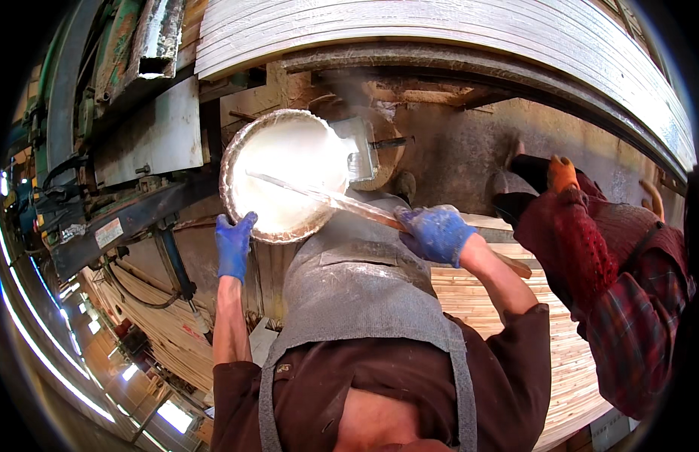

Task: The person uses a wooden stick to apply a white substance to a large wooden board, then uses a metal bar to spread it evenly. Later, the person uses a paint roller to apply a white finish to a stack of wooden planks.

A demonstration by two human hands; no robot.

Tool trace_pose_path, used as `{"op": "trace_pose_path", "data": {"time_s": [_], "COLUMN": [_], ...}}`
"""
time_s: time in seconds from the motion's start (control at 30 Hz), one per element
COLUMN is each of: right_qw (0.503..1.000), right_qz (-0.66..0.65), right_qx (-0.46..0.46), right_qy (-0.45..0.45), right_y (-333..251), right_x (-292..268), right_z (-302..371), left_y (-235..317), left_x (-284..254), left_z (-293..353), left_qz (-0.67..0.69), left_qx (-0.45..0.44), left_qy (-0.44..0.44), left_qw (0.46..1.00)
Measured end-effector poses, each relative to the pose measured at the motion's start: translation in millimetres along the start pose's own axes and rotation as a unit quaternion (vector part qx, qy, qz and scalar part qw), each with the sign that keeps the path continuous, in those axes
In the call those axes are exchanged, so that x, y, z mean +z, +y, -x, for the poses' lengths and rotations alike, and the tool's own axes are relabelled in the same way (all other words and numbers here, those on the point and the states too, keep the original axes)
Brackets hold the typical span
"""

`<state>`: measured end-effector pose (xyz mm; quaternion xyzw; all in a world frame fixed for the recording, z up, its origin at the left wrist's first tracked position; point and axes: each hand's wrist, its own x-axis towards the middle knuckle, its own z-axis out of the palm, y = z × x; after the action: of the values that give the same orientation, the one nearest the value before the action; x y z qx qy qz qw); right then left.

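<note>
In the head view I see a round tub (228, 169) before the grey apron (364, 305), its thick rim crusted and uneven, its contents (285, 154) glaring white. The right hand (438, 232) is closed around a long, white-smeared stick (349, 203) crossing the rim; the left hand (234, 247) touches the tub, how firmly I cannot tell.

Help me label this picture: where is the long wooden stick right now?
In the head view, the long wooden stick slants across the centre, from the person's blue-gloved right hand leftward to its far end over the white-filled round bucket.
</note>
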<state>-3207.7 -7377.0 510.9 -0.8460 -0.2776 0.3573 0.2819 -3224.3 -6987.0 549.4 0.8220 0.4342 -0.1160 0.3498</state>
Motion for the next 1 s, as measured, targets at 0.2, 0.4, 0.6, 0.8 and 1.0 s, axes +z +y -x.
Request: {"op": "trace_pose_path", "data": {"time_s": [0.2, 0.4, 0.6, 0.8, 1.0], "right_qw": [0.997, 0.999, 0.997, 0.989, 0.992], "right_qz": [-0.054, -0.026, 0.039, 0.025, 0.015], "right_qx": [0.039, 0.037, 0.060, 0.146, 0.113], "right_qy": [0.029, 0.029, 0.039, 0.003, 0.049], "right_y": [9.5, 9.9, 22.5, 11.7, 8.1], "right_x": [4.4, -4.9, -4.4, -45.9, -55.9], "right_z": [34.7, 66.3, 83.3, 140.1, 163.6], "left_y": [-13.2, -10.9, -16.7, -25.1, -28.5], "left_x": [-2.1, -1.8, -0.5, -1.2, 1.6], "left_z": [-6.9, 1.5, -3.6, -2.8, -3.0], "left_qz": [0.007, -0.021, -0.028, -0.012, 0.014], "left_qx": [-0.001, -0.002, -0.017, 0.007, 0.024], "left_qy": [0.002, 0.016, 0.004, 0.015, 0.011], "left_qw": [1.000, 1.000, 0.999, 1.000, 1.000]}}
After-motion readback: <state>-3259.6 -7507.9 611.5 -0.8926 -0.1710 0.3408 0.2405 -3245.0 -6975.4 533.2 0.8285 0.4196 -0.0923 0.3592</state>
